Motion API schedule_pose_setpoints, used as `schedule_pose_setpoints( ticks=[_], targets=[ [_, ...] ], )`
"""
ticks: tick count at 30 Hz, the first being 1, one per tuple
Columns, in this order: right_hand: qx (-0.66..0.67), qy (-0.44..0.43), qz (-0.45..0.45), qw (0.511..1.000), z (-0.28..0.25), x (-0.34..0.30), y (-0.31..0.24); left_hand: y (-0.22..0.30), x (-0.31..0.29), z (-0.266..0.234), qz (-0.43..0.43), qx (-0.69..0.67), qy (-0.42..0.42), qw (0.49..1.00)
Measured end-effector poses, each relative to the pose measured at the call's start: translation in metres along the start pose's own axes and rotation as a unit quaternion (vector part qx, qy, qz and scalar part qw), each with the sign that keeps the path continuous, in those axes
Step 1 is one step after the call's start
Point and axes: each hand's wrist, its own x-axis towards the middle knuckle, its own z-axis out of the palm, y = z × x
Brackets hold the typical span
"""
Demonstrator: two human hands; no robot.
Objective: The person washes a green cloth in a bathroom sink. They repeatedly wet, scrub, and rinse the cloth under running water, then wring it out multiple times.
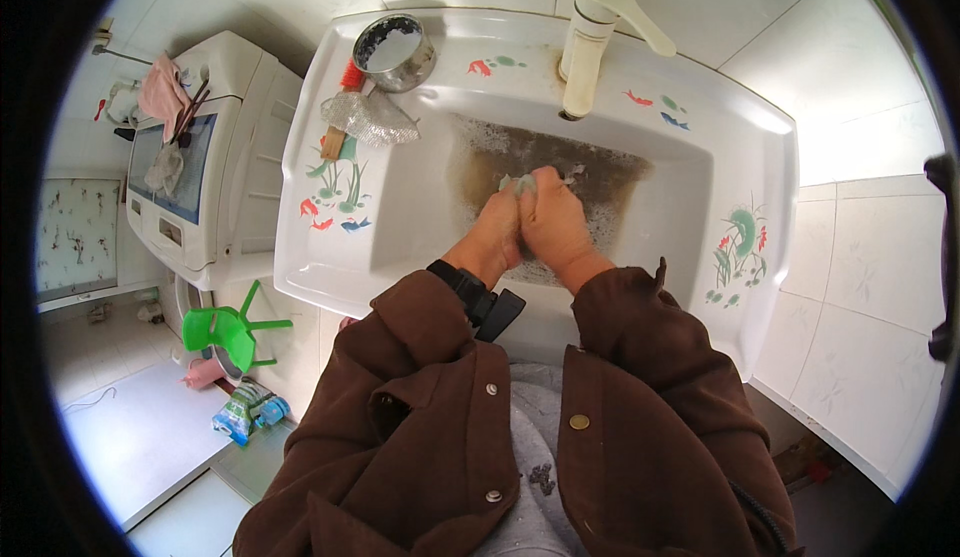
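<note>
Both my hands are together over the basin of a white sink (335,252), close above murky brown water (610,162) with suds at its edges. Closed fingers of my left hand (497,229) press against my right hand (558,219), which is curled too. A pale, wet bit of cloth (516,184) pokes out at the top between them; most of it is hidden by the fingers. A black watch (465,287) is on my left wrist, below the pushed-up brown sleeve.
A cream faucet (588,52) rises behind the basin. On the sink's left rim are a metal bowl (398,52), a silvery mesh scrubber (372,117) and a wooden-ended brush (333,144). Further left stand a white washing machine (225,157) and a green plastic chair (215,327).
</note>
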Motion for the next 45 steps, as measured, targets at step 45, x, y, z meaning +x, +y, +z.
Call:
schedule_pose_setpoints(
  ticks=[45],
  targets=[
    [-0.176,-0.047,0.058,0.982,-0.02,0.035,0.082,0.006,-0.006,0.014,0.079,0.095,0.023,0.992]
  ],
)
